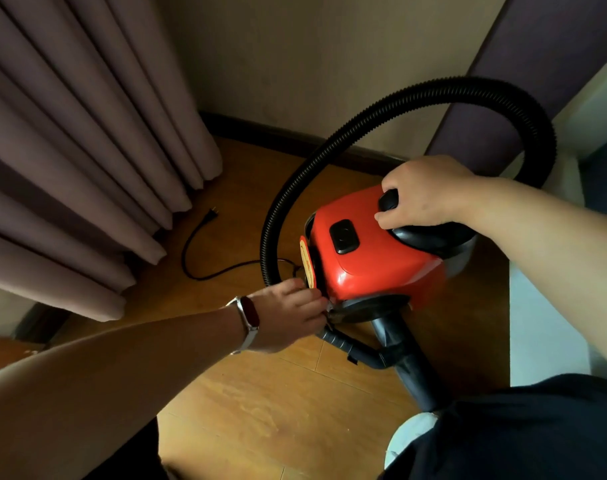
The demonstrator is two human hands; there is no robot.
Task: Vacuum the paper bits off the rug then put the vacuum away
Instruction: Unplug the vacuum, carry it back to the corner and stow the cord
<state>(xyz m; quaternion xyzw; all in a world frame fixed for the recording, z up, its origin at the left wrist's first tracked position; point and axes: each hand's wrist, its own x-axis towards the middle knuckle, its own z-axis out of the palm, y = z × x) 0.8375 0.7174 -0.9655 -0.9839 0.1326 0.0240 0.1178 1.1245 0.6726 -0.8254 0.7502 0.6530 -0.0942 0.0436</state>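
Observation:
A red canister vacuum (368,258) with black trim sits on the wooden floor near the wall corner. My right hand (423,192) is closed around its black top handle (388,199). My left hand (291,313), with a watch on the wrist, pinches at the vacuum's lower left end beside a yellow-rimmed wheel (307,261). A black ribbed hose (433,88) arcs from there up and over to the right. The black wand and nozzle (402,355) lie beneath the vacuum, toward me. The power cord (191,258) lies unplugged on the floor, plug (212,213) near the curtain. No rug or paper bits are in view.
Heavy mauve curtains (87,168) hang at the left, reaching the floor. A beige wall with dark skirting (295,136) runs behind the vacuum. A purple panel (503,81) and white furniture (537,323) stand at the right. My dark-clothed legs fill the bottom right.

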